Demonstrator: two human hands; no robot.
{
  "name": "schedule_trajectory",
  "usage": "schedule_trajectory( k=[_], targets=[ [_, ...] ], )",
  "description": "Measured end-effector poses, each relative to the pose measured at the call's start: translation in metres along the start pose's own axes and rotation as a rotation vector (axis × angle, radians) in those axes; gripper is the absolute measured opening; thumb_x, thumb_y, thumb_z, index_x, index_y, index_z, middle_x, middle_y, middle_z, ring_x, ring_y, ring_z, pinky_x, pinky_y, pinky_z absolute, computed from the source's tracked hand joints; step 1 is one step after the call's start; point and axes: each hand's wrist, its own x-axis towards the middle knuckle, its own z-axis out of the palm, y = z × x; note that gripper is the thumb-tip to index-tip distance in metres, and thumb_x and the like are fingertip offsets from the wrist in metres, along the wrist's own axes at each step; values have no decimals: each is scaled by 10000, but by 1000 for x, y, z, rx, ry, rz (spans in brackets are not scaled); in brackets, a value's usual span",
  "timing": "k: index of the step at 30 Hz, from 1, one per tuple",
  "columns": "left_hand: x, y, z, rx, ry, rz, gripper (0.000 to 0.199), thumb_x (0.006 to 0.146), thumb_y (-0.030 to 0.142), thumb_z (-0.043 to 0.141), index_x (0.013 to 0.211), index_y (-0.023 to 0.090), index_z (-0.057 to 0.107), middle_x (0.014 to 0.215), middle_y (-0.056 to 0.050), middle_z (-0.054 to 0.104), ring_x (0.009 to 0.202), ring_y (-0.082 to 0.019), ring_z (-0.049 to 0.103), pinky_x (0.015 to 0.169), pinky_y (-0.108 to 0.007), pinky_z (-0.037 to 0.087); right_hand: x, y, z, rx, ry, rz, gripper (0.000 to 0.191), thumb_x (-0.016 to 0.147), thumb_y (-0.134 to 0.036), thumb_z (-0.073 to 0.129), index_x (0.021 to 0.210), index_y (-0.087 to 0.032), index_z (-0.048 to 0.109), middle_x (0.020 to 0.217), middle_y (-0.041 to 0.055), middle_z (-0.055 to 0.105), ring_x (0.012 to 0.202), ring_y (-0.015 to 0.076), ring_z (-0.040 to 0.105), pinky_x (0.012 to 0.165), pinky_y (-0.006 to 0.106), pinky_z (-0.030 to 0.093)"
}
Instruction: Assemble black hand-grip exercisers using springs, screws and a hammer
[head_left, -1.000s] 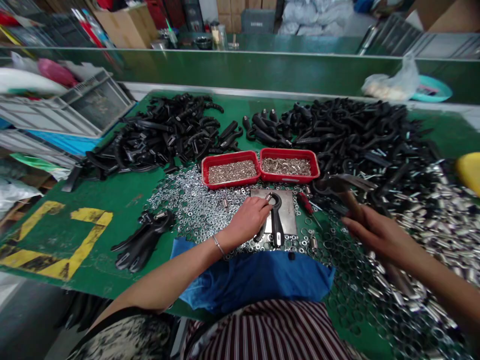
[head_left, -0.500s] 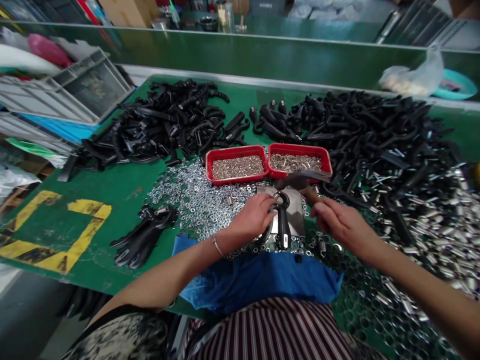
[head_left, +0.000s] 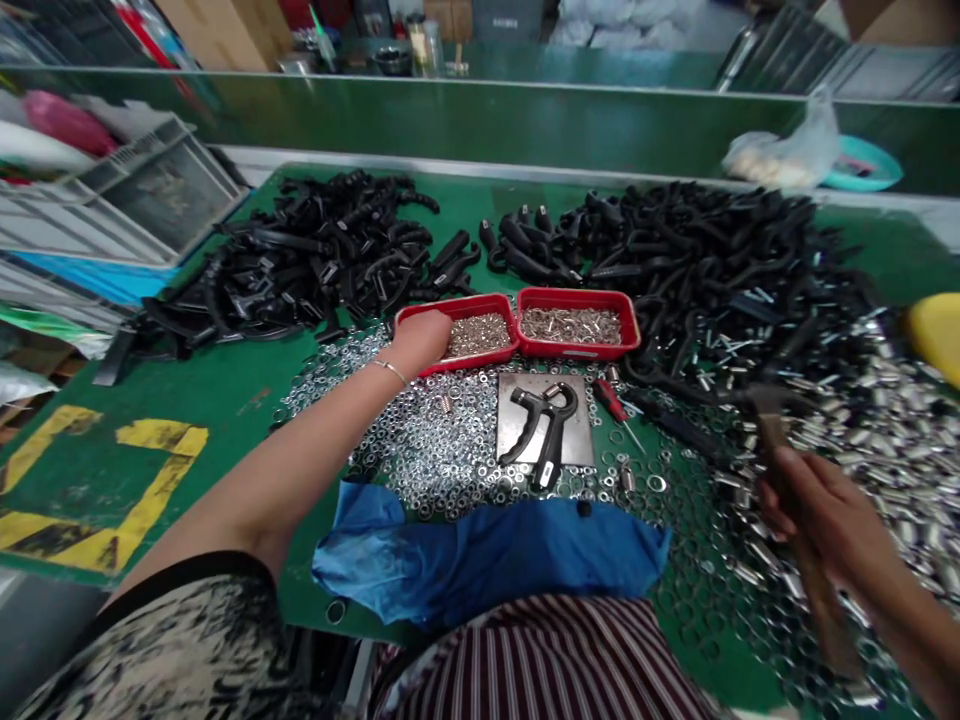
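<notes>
My left hand (head_left: 424, 338) reaches into the left red tray (head_left: 459, 363) among small metal pieces; its fingertips are hidden. My right hand (head_left: 821, 500) is wrapped round the wooden handle of a hammer (head_left: 799, 530), at the right over silvery metal cylinders. A black hand grip (head_left: 553, 440) with two legs and a spring at its top lies on a square metal plate (head_left: 512, 405) in the middle. Just right of the plate lies a red and black screwdriver (head_left: 611, 400). The right red tray (head_left: 581, 349) holds small metal pins.
Black handles (head_left: 322, 245) are heaped at the back left, more black handles (head_left: 697, 235) at the back right. Small metal nuts (head_left: 427, 440) and rings surround the plate. A blue cloth (head_left: 495, 550) lies along the front edge. A grey crate (head_left: 161, 190) stands at the left.
My left hand has left the hand grip and moved left into the tray. My right hand has carried the hammer away to the right. The view has shifted slightly.
</notes>
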Motion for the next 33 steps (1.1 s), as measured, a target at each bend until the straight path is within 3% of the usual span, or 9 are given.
schedule_trajectory(
  k=[3, 5, 9, 12, 15, 19, 21, 26, 33],
  targets=[
    [-6, 1, 6, -8, 46, 11, 294, 920, 146, 464, 1040, 65, 721, 1084, -211, 718, 1005, -313, 679, 878, -378, 525, 17, 22, -29, -239, 63, -23, 455, 961, -617, 451, 648, -308, 565, 527, 70, 565, 393, 201, 494, 400, 351, 396],
    [-7, 1, 7, -24, 71, -2, 309, 914, 126, 450, 1078, 56, 703, 1101, -219, 712, 1021, -314, 676, 893, -389, 526, 33, 16, -28, -507, 138, -171, 427, 956, -556, 495, 732, -245, 681, 634, 107, 635, 535, 230, 579, 493, 350, 451],
    [-8, 1, 2, -38, 130, -16, 310, 907, 94, 432, 1087, 68, 683, 1129, -209, 702, 1055, -295, 661, 938, -393, 510, 57, -34, 39, -605, 9, -465, 305, 1014, -391, 477, 1029, -175, 692, 960, 158, 710, 851, 282, 685, 715, 371, 511],
    [-23, 4, -5, -123, 286, -51, 271, 947, 145, 440, 1081, 94, 670, 1119, -189, 696, 1061, -281, 648, 955, -400, 498, 67, -70, 99, -727, -57, -411, 309, 1004, -390, 497, 1000, -125, 656, 974, 203, 705, 781, 300, 707, 600, 354, 486],
    [-53, 22, -8, -294, 399, 42, 215, 995, 243, 472, 1048, 145, 655, 1063, -133, 706, 1003, -241, 650, 938, -387, 503, 77, -83, 119, -785, -78, -383, 270, 983, -352, 515, 1010, -103, 615, 961, 229, 702, 770, 325, 707, 567, 357, 464],
    [-90, 70, 6, -494, 248, 552, 111, 992, 256, 545, 992, 197, 638, 1222, -77, 683, 1170, -223, 595, 1053, -429, 441, 88, -91, 95, -472, -57, -367, 219, 927, -366, 576, 1013, -166, 553, 893, 154, 712, 746, 293, 690, 623, 376, 491],
    [-98, 91, 17, -558, 186, 648, 84, 974, 258, 590, 946, 198, 641, 1297, -73, 648, 1252, -242, 548, 1091, -464, 407, 89, -101, 88, -159, -25, -360, 225, 906, -394, 598, 1013, -208, 530, 863, 105, 708, 743, 269, 689, 676, 393, 527],
    [-108, 104, 32, -718, 192, 442, 72, 954, 256, 635, 929, 190, 647, 1170, -75, 685, 1164, -240, 600, 1059, -478, 433, 78, -123, 124, 638, -161, -232, 309, 929, -520, 554, 1082, -275, 445, 904, 56, 719, 693, 244, 719, 638, 423, 602],
    [-152, 113, 44, -607, 279, 500, 127, 1008, 218, 528, 962, 171, 636, 1287, -110, 664, 1309, -247, 550, 1103, -470, 426, 70, -123, 173, 725, -167, -152, 420, 907, -601, 575, 1133, -280, 424, 981, 94, 752, 833, 289, 758, 657, 421, 623]
  ],
)
